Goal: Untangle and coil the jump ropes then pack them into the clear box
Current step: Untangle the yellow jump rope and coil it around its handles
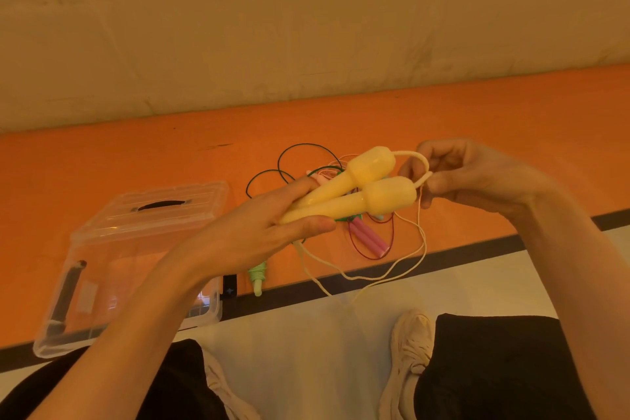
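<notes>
A: Entry, head view. What does the left hand (272, 228) have?

B: It grasps the two yellow handles (358, 191) side by side, thumb under and fingers over the thin ends, thick ends pointing right, held above the orange table (102, 160).

A: Right hand (456, 174)?

B: Fingers curled, pinching the pale cord (421, 165) where it loops out of the thick ends. The rest of that cord hangs below the hands in loose bends, past the table's front edge.

A: Other ropes?

B: A tangle lies on the table behind the handles: pink handles (370, 237) with a dark red cord, and a thin dark green cord (289, 160) in open loops. A light green coiled rope (258, 274) lies near the front edge, just right of the box.

A: The box?

B: Clear box (102, 249) on the table at left, lid on, partly behind the left forearm. Whether anything is inside, cannot tell.
</notes>
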Available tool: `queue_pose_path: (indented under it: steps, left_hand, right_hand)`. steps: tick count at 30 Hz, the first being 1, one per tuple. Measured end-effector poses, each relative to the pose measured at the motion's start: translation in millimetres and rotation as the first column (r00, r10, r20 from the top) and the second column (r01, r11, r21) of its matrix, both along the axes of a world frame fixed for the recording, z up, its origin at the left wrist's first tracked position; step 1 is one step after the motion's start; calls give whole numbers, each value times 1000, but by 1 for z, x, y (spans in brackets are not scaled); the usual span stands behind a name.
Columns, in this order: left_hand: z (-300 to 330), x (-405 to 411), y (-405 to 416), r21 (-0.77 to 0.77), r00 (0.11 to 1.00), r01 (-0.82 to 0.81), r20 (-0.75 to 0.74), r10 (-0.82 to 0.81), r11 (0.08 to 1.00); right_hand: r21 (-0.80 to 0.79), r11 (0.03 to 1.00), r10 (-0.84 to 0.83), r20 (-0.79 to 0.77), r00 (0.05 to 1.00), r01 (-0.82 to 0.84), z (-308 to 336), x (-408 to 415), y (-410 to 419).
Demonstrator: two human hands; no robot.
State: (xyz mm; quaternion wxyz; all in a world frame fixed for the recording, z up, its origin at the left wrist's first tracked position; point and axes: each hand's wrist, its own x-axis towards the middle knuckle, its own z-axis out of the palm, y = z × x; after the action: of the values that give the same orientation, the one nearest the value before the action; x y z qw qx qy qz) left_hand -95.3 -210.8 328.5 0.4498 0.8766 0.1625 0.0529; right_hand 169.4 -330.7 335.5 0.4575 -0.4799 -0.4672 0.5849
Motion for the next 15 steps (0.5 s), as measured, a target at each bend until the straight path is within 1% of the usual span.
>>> queue_pose_path:
  steps: [3, 6, 8, 10, 11, 13, 14, 15]
  left_hand:
    - [2, 0, -2, 30, 1000, -12, -8, 12, 999]
    - [1, -3, -4, 42, 1000, -14, -11, 14, 999]
    - [-1, -5, -6, 71, 999, -19, -39, 22, 997]
    - [-2, -4, -9, 181, 994, -37, -90, 54, 983]
    - [-3, -3, -10, 272, 989, -53, -118, 88, 961]
    - [-4, 1, -9, 483, 974, -94, -137, 181, 871]
    - [-5, 2, -8, 555, 968, -109, -130, 215, 825]
    - [-5, 3, -7, 594, 964, -119, -122, 235, 796]
  right_hand:
    - [-13, 1000, -14, -22, 1000, 13, -2, -1, 2]
    - [-13, 999, -50, 19, 999, 50, -3, -5, 5]
    - [-11, 997, -74, 46, 996, 74, -3, -7, 6]
    - [-12, 995, -94, 60, 994, 95, -5, -7, 8]
    - [-12, 994, -105, 58, 993, 106, -7, -7, 9]
    - [-15, 990, -138, 42, 990, 138, -11, -7, 11]
    - [-17, 987, -157, 29, 987, 157, -14, -7, 12]
    - [-19, 985, -173, 16, 985, 173, -17, -8, 13]
